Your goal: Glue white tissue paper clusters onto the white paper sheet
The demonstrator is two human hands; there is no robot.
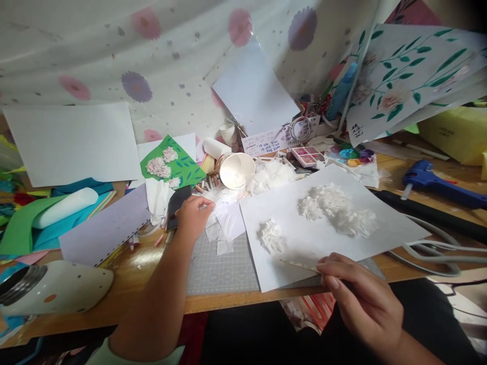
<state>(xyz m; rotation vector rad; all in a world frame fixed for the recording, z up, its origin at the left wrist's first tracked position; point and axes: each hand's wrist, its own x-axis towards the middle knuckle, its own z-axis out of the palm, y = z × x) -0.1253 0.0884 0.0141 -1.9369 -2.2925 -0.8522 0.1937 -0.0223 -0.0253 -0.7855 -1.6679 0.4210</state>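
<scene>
My right hand (361, 299) pinches a thin pale stick (300, 264), its tip pointing left over the lower part of a white sheet (292, 243). On that sheet stand ruffled white paper flowers: a small one (271, 235) just above the stick's tip and a larger cluster (335, 208) to the right. My left hand (195, 212) reaches over the table with its fingertips drawn together at loose white paper pieces (228, 213). Whether a piece is between those fingertips I cannot make out. A black phone-like object (176, 205) lies partly behind this hand.
A paper cup (238, 171) lies tipped behind the paper pieces. A grey cutting mat (224, 274) is under the sheet. A blue glue gun (437, 182) and a grey cable (429, 256) lie right; a green card with flowers (178, 165) and a white bottle (72, 286) are left.
</scene>
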